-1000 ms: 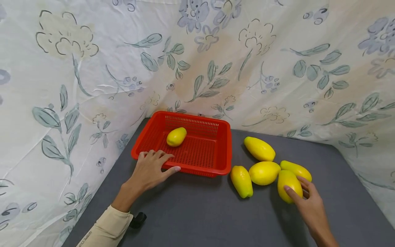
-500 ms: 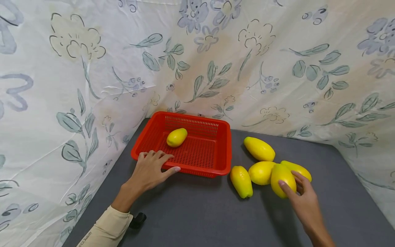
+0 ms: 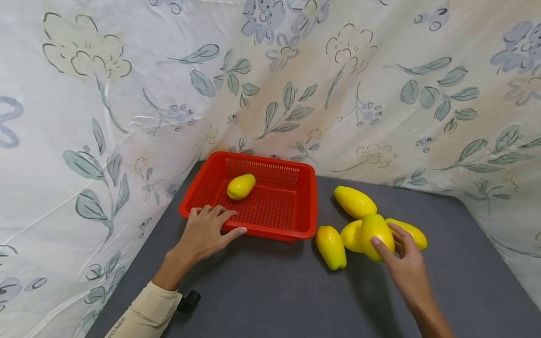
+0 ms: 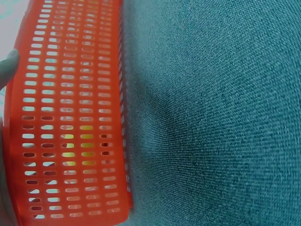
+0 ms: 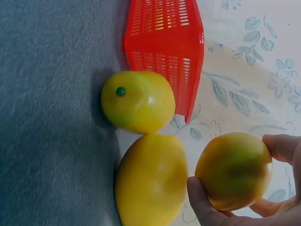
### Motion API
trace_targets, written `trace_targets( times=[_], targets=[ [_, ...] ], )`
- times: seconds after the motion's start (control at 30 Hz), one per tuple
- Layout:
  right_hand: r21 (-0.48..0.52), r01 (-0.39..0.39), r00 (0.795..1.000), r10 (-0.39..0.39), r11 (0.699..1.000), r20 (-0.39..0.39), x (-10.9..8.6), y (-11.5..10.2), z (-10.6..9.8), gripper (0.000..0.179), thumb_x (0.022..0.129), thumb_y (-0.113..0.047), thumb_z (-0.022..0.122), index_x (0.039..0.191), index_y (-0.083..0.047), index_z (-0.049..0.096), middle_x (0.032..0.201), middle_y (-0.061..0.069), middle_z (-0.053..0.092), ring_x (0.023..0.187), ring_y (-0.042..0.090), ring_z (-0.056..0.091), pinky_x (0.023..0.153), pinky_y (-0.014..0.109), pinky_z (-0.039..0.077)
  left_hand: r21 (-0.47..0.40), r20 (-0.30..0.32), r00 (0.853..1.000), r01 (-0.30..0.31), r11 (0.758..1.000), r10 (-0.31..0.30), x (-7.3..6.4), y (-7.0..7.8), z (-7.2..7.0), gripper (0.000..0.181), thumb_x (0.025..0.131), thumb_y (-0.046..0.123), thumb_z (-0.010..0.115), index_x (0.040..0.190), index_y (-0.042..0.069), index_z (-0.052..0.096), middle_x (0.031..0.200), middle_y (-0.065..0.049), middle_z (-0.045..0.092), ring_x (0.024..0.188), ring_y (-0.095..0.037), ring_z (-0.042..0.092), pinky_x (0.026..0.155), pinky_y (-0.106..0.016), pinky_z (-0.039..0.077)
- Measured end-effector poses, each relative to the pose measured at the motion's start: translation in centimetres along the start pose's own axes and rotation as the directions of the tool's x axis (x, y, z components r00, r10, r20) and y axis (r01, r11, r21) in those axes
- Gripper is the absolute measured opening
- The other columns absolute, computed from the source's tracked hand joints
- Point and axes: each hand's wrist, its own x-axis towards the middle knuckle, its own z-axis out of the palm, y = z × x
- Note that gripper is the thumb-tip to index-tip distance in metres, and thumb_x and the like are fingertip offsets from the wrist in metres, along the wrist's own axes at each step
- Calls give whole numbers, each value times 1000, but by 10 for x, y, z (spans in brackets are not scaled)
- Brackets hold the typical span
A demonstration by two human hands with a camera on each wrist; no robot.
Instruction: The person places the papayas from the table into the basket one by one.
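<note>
Floral cloth point(image 3: 270, 75) behind and beside a grey tabletop point(image 3: 270, 291) suggests a curtained booth.

Right hand point(image 3: 405, 265): sits farther toward 10 o'clock.
Held yellow fruit point(image 3: 377, 238): shifts likewise; now masks 3 o'clock end of middle fruit point(image 3: 351, 236), head view.

The basket point(image 3: 270, 232) is coloured red, fruits point(image 3: 354, 203) right of it yellow, the tabletop point(image 3: 274, 291) beneath it grey; the cloth point(image 3: 313, 98) behind it is floral-patterned in lilac and grey-green.
</note>
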Motion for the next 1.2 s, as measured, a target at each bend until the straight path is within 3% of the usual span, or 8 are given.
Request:
trace_targets(
  times=[0.07, 0.2, 0.5, 0.57, 0.73, 0.8, 1.03, 1.2],
  targets=[
    [13, 14, 1000, -14, 1000, 11, -1, -4, 3, 86, 102, -55, 66, 168, -18, 27, 165, 20, 40, 146, 41, 43, 97, 35, 47, 0, 0, 1000, 1, 1000, -1, 0, 0, 1, 65, 95, 67, 63, 136, 18, 72, 130, -11, 69, 112, -34, 61, 93, -55, 38],
    [47, 38, 999, -40, 998, 30, -2, -12, 10, 86, 102, -55, 65, 169, -17, 25, 165, 21, 38, 145, 43, 41, 105, 56, 44, 4, 1, 1000, 4, 1000, -4, 1, 0, 1, 65, 95, 67, 62, 137, 18, 72, 130, -11, 69, 112, -34, 60, 93, -56, 38],
    [77, 118, 988, -124, 990, 87, -2, -26, 20, 82, 104, -49, 65, 168, -17, 26, 166, 23, 32, 145, 46, 38, 107, 62, 43, 4, 13, 1000, 11, 1000, -11, 2, 1, 1, 67, 95, 68, 61, 138, 19, 72, 131, -11, 69, 113, -33, 60, 94, -56, 38],
    [78, 127, 986, -134, 989, 98, -1, -30, 22, 80, 104, -49, 65, 168, -18, 27, 166, 22, 32, 145, 46, 39, 106, 55, 46, 4, 15, 1000, 12, 1000, -12, 3, 1, 1, 67, 95, 69, 61, 138, 19, 71, 132, -11, 69, 114, -34, 60, 95, -56, 38],
    [82, 157, 978, -166, 984, 128, 0, -39, 29, 77, 105, -47, 65, 167, -20, 28, 166, 18, 34, 145, 41, 43, 93, 21, 48, 1, 15, 1000, 11, 1000, -11, 3, 2, 0, 66, 94, 68, 62, 138, 19, 72, 132, -11, 69, 113, -34, 60, 95, -56, 38],
    [93, 168, 974, -180, 981, 139, 0, -44, 33, 76, 105, -46, 65, 167, -20, 29, 165, 17, 35, 144, 41, 43, 91, 18, 47, 0, 15, 1000, 11, 1000, -11, 3, 2, 0, 66, 94, 68, 63, 138, 19, 72, 131, -11, 69, 113, -34, 60, 95, -56, 38],
    [127, 157, 970, -177, 980, 169, 1, -62, 51, 78, 102, -53, 65, 165, -23, 30, 163, 14, 39, 143, 40, 43, 107, 57, 50, -1, 19, 1000, 11, 1000, -11, 3, 1, -1, 65, 95, 67, 63, 138, 19, 71, 131, -11, 69, 113, -34, 60, 95, -56, 38],
    [157, 151, 968, -178, 976, 175, 3, -69, 63, 81, 101, -55, 67, 165, -21, 30, 165, 14, 38, 147, 40, 40, 113, 65, 43, -5, 21, 1000, 13, 1000, -13, 3, 1, 0, 65, 95, 67, 62, 138, 19, 71, 131, -11, 69, 113, -34, 60, 94, -56, 38]
  ],
)
